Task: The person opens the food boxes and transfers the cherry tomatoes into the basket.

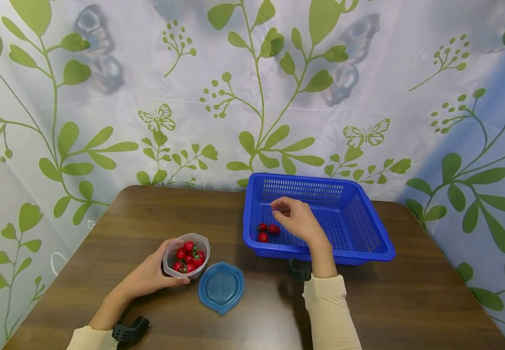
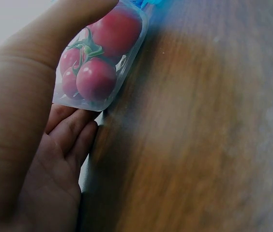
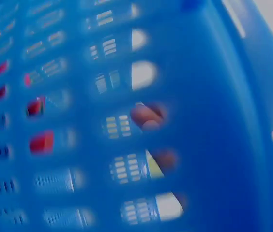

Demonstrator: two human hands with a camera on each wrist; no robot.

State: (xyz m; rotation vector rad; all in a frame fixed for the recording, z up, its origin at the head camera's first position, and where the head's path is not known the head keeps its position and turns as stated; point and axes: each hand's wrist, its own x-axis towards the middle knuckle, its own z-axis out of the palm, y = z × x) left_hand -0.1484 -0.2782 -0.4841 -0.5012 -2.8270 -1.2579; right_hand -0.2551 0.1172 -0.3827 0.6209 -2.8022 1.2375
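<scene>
My left hand grips a small clear plastic container, thumb on the near side and fingers round the far side. Inside lie several red cherry tomatoes with green stems, seen through its wall in the left wrist view. Over the left part of a blue plastic basket hovers my right hand, fingers loosely bent and nothing between them. Below its fingertips, 3 tomatoes sit in the basket's left corner. Through the basket's slots, the right wrist view catches fingertips and red tomatoes.
A round blue lid with a tab lies on the brown wooden table, just right of the container. Behind the table hangs a leaf-patterned curtain. The basket stands near the table's back edge.
</scene>
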